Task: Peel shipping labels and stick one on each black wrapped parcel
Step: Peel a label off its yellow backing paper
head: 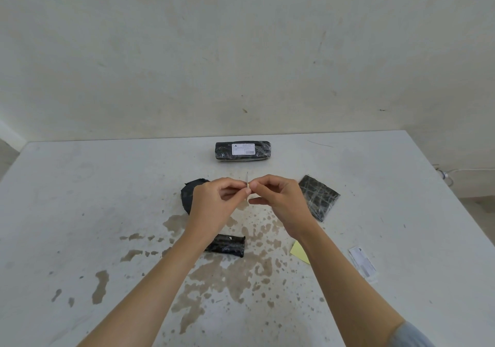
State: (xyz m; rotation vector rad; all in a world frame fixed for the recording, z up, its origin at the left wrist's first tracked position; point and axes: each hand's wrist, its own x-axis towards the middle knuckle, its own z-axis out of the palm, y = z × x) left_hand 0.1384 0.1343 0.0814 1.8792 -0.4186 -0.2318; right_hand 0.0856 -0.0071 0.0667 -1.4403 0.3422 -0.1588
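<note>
Above the table's middle, my left hand (214, 199) and my right hand (278, 196) pinch a thin shipping label (247, 179) between them, seen edge-on. A long black parcel (225, 151) lies at the back with a white label (243, 149) on its top. A rounded black parcel (187, 194) sits behind my left hand, partly hidden. A flat square black parcel (318, 198) lies to the right of my right hand. A small black parcel (230, 245) lies under my left forearm.
A yellow backing sheet (298, 251) lies by my right forearm. Another white label sheet (363, 262) lies near the table's right edge. Brown stains (214, 274) cover the near middle of the white table (80, 199). A wall stands behind it.
</note>
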